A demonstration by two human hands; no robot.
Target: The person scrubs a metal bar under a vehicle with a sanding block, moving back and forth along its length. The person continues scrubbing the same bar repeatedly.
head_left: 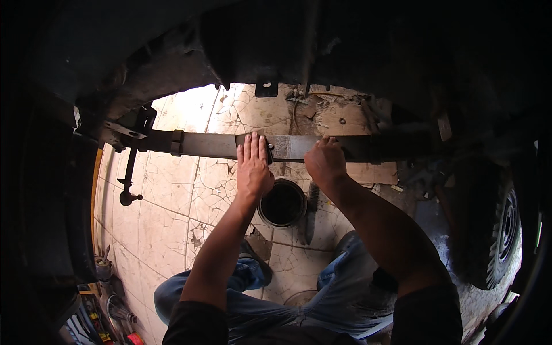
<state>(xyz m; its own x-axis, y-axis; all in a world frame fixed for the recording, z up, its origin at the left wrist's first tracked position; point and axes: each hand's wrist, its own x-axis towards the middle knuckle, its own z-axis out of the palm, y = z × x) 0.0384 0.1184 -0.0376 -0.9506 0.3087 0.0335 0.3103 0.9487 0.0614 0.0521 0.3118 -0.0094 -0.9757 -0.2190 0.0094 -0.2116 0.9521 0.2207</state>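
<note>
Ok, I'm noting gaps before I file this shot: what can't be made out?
Head view: the surface under the left hand, hidden by that hand.
Head view: what, if anything, is in the right hand's grip, hidden by its back.
Head view: the right end of the bar, lost in shadow.
Head view: the inside of the bucket, too dark.

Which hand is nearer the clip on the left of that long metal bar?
Left. The left hand, fingers extended across the bar, is to the clip's right; the right hand, curled at the bar, is farther right.
</note>
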